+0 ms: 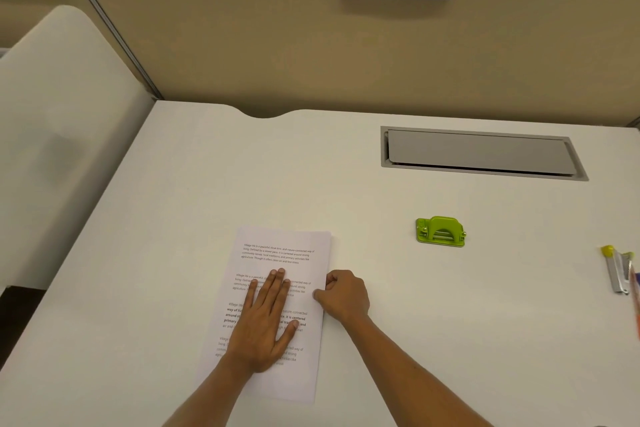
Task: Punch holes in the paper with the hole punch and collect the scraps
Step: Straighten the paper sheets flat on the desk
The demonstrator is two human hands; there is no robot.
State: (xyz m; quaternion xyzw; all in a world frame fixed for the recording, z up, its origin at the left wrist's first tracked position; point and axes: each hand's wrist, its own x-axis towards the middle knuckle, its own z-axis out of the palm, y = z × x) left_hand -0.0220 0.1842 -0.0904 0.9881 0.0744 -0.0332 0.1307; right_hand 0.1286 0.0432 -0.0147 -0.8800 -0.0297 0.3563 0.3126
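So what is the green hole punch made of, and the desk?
The hole punch looks like painted metal or glossy plastic: bright lime green with a soft shine, and bare silvery metal along its base. The desk looks like matte off-white laminate, smooth and without grain, but the picture cannot show what lies under that surface.

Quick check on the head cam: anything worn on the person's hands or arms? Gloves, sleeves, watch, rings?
Nothing worn that shows. The left hand and the right hand are bare, no gloves, no rings visible. Both forearms are bare down to the frame's bottom edge: no sleeves, watch, bands or markings in view.
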